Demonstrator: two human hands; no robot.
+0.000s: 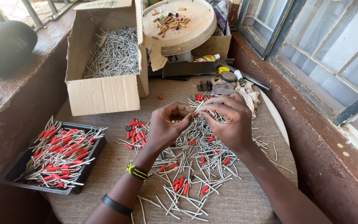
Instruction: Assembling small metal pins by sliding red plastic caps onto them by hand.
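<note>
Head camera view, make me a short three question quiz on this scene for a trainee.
1. True or false: the black tray holds sticks with red sleeves.
2. Which hand wears the beaded band? A left, B right.
3. What fills the cardboard box?

Key:
1. True. The finished sticks there carry red sleeves.
2. A. It sits on the wrist of the left hand; the right hand meets it over the loose pile, pinching a small piece.
3. Bare grey sticks.
</note>
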